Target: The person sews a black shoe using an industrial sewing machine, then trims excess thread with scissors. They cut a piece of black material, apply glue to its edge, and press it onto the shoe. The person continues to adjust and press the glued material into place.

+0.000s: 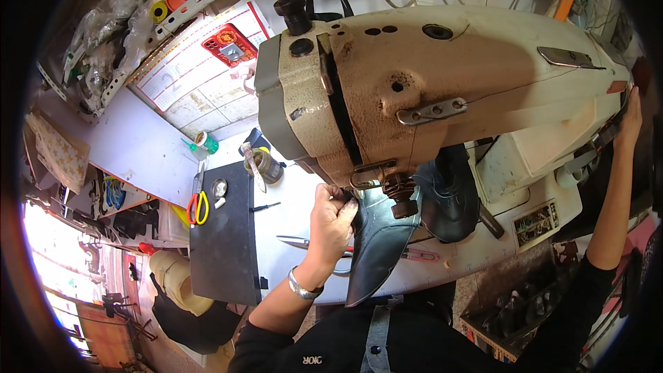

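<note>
1. Left hand (333, 215) pinches the upper edge of the black leather piece (376, 235), fingers pressed together on it just under the sewing machine (442, 90) head, apparently to keep the leather flat at the needle area (399, 193)
2. The leather piece lies on the white counter (290, 235), its pointed end toward the person, its top tucked beneath the presser foot
3. Right hand (630, 121) rests on the far right end of the machine, likely at the handwheel; whether it grips or merely presses, cannot tell
4. Scissors (304, 242) lie just below the left hand; yellow-and-red-handled scissors (198, 207) sit on a black mat (224, 235), well to its left
</note>
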Available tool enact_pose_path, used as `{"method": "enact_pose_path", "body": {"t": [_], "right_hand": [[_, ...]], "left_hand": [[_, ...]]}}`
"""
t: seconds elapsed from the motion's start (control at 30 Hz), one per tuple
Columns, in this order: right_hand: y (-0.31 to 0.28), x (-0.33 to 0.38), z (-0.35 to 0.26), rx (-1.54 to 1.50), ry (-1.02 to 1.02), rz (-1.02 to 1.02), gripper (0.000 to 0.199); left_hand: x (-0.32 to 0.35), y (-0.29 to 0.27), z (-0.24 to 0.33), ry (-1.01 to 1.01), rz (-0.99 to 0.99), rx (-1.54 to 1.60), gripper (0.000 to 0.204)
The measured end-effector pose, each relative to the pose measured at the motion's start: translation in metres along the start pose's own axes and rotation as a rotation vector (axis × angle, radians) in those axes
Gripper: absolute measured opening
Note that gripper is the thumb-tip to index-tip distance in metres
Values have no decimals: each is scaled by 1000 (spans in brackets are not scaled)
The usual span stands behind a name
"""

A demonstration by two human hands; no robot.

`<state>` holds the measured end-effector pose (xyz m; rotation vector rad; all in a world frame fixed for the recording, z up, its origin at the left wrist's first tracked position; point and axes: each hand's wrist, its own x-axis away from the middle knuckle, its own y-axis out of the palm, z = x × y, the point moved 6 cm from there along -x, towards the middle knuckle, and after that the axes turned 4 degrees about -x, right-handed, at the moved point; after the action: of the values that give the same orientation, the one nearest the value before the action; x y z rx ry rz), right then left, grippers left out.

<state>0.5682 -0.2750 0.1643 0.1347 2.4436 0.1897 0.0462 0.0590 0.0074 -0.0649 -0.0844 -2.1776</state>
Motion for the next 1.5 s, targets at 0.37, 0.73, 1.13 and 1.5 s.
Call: {"method": "enact_pose_path", "body": {"t": [0.37, 0.73, 1.13, 1.5], "right_hand": [[-8, 46, 50, -416, 360, 37, 55], [84, 367, -106, 20, -468, -874, 42], [149, 428, -122, -287, 259, -1178, 45], [156, 436, -111, -591, 854, -1020, 38]], "left_hand": [[0, -1, 5, 0, -17, -58, 15], [-5, -6, 1, -34, -45, -18, 15], [-7, -12, 2, 64, 2, -300, 18], [-7, -13, -3, 198, 28, -274, 21]]}}
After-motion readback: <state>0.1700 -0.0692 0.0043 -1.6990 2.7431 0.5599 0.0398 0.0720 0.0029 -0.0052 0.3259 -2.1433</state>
